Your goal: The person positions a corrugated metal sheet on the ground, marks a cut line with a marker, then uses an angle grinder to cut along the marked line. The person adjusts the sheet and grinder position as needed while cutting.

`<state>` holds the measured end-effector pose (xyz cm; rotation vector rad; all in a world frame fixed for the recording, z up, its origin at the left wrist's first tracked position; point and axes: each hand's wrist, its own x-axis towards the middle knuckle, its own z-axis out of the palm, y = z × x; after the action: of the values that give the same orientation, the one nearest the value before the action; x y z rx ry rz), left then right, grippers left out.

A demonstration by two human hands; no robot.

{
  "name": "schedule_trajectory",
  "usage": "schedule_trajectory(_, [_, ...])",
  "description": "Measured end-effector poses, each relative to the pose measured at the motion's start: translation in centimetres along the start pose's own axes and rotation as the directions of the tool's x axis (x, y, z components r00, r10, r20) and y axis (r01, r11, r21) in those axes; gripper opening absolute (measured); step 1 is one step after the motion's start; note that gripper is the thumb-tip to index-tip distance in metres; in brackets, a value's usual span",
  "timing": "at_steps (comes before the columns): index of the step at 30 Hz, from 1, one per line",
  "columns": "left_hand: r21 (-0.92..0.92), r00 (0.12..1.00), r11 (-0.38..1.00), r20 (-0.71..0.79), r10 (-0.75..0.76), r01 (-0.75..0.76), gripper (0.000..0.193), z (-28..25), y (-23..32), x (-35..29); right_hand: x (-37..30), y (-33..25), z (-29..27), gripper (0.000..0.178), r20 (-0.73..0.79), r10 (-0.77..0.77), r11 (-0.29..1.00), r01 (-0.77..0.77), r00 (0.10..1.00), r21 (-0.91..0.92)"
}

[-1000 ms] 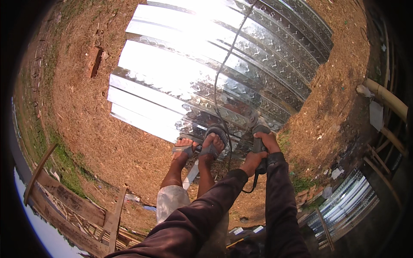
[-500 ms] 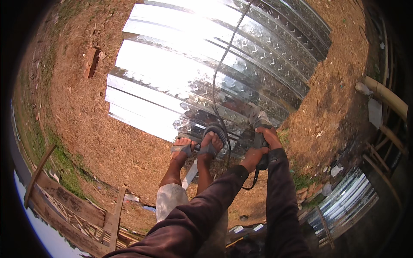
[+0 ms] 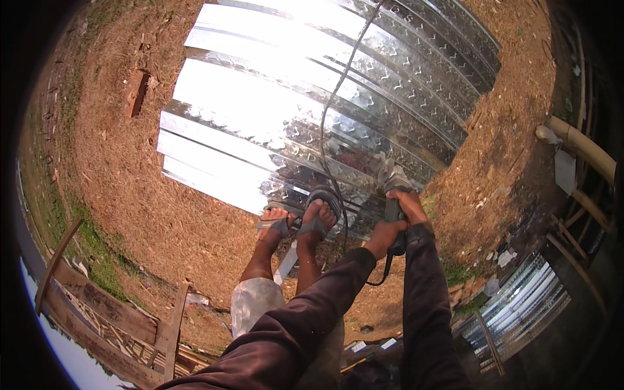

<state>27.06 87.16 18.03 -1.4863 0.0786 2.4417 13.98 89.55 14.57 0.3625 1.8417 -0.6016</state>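
A large shiny corrugated metal sheet [image 3: 312, 110] lies on straw-strewn ground. Both my hands grip a grey angle grinder [image 3: 393, 185] at the sheet's near right edge. My left hand [image 3: 383, 233] holds the rear of its body, and my right hand [image 3: 411, 205] holds it nearer the head. The grinder's black cable [image 3: 335, 123] runs up across the sheet. My feet in sandals [image 3: 305, 218] stand on the sheet's near edge, left of the grinder.
A brick [image 3: 136, 91] lies on the ground at the upper left. A wooden frame [image 3: 110, 312] sits at the lower left. More corrugated sheets [image 3: 526, 312] lie at the lower right, and a bamboo pole [image 3: 582, 146] at the right.
The grinder and both hands have shifted slightly along the sheet's edge; the feet stay planted.
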Motion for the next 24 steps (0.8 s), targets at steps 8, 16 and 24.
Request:
schedule_trajectory(8, [-0.017, 0.999, 1.000, 0.034, -0.014, 0.014, 0.031, 0.2, 0.3, 0.3, -0.3, -1.0, 0.2, 0.033, -0.041, -0.034, 0.999, 0.033, 0.999, -0.026])
schedule_trajectory(16, [0.008, 1.000, 1.000, 0.012, -0.027, 0.027, 0.034, 0.3, 0.3, 0.9, 0.8, -0.4, -0.1, 0.036, -0.011, -0.043, 0.999, 0.043, 0.999, -0.012])
schedule_trajectory(24, [0.023, 1.000, 1.000, 0.010, -0.006, 0.005, 0.036, 0.6, 0.6, 1.3, 0.6, -1.5, -0.1, 0.026, -0.053, -0.019, 0.999, 0.017, 0.998, -0.032])
